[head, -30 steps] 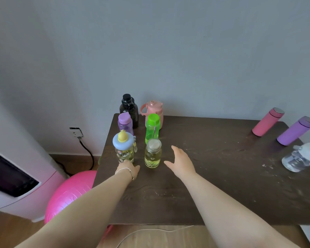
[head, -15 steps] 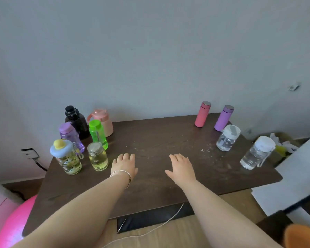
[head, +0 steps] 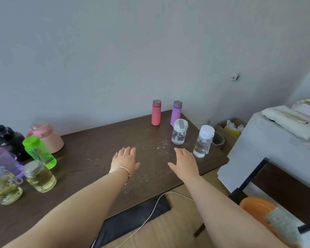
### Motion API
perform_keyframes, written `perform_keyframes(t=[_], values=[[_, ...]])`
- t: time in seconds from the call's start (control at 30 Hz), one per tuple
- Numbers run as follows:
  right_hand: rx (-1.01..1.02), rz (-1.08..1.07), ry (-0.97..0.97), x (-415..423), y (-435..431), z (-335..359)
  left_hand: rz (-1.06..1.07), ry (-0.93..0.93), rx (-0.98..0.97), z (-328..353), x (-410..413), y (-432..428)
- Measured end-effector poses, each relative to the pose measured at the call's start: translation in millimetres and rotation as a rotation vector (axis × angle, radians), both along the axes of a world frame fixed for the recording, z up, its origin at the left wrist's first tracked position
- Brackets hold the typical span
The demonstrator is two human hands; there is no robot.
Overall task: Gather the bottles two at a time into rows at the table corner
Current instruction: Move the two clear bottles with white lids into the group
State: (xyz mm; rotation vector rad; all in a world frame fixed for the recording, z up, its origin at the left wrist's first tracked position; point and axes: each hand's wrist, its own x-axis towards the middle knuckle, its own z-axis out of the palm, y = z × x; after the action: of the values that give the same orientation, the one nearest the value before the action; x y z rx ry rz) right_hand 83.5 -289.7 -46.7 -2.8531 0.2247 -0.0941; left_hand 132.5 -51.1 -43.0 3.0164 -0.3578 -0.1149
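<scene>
While both arms reach forward, left hand (head: 125, 160) and right hand (head: 185, 161) hover flat, empty.

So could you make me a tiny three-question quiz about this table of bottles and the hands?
1. True or false: the right hand is gripping the clear bottle with the white cap.
2. How many bottles stand at the right end of the table?
3. Which one wears a bracelet: the left hand or the right?

Key:
1. False; both hands are open and empty, the right one beside that bottle.
2. Four: the pink flask, the purple flask, the clear bottle with the grey-patched cap and the white-capped one.
3. The left.
</scene>
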Motion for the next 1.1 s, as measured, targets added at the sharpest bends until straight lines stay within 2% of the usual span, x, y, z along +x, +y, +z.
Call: perform_keyframes(t=[0.53,0.7,0.87,1.1], values=[[0.067,-0.429,-0.166,81.4,-115.9,6.7,-0.257,0.005,-0.078,5.9,146.5,-143.0],[0.166,-0.576,-0.159,113.5,-138.8,-9.1,-0.311,0.013,-0.15,-12.8,195.8,-180.5],[0.284,-0.644,-0.129,131.4,-148.8,-37.1,-0.333,0.112,-0.188,-33.8,232.9,-211.1],[0.411,-0.675,-0.196,143.4,-152.4,-55.3,-0.276,0.285,-0.365,-59.7,262.9,-238.5]])
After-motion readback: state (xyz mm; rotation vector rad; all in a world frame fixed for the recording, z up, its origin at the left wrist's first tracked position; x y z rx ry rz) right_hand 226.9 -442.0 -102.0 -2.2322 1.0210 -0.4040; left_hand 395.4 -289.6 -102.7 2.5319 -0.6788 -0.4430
